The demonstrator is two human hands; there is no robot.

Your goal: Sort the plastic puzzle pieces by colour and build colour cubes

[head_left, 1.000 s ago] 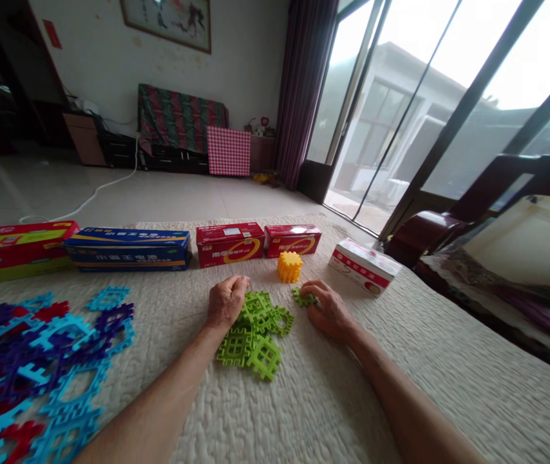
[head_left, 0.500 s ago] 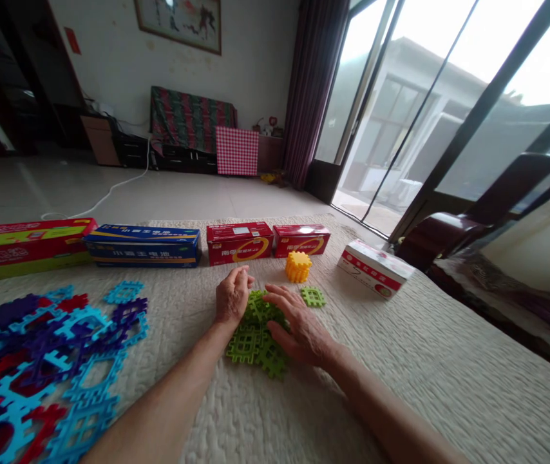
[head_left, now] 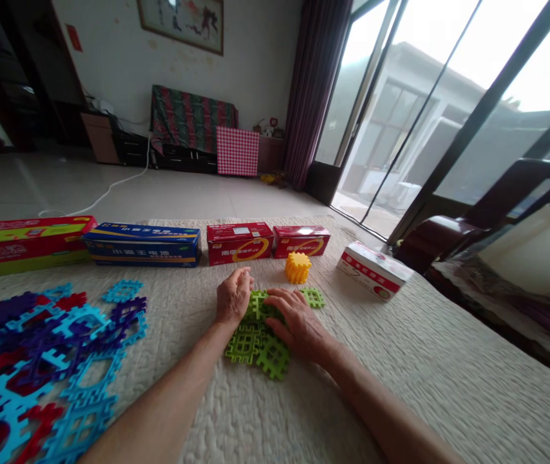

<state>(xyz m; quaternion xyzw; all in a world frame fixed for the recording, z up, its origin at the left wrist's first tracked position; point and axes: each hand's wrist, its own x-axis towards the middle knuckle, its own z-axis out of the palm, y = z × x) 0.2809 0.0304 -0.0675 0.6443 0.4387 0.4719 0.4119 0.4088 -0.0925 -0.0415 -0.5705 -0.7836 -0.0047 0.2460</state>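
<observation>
A small heap of green interlocking plastic tiles [head_left: 245, 345], with toothed edges and window cut-outs, lies on the quilted cover in front of me. My left hand [head_left: 235, 299] stands at the heap's upper left side, its fingers curled together; whatever they hold is hidden. Over the right side of the heap lies my right hand [head_left: 299, 322], fingers stretched out and touching the tiles, thumb apart. Another green tile [head_left: 313, 297] rests flat just beyond its knuckles. Behind it stands a stack of yellow tiles [head_left: 297, 268].
Blue, purple and red tiles [head_left: 86, 322] are piled at left. Along the far side stand a red-and-green box [head_left: 28, 248], a blue box [head_left: 142, 246] and two red boxes [head_left: 239, 245]. A white-and-red box [head_left: 374, 270] sits at right, near a dark wooden armrest [head_left: 442, 232].
My right hand has moved slightly to the right, close to the separate green tile, and more of the heap shows. My left hand has stayed nearly in place.
</observation>
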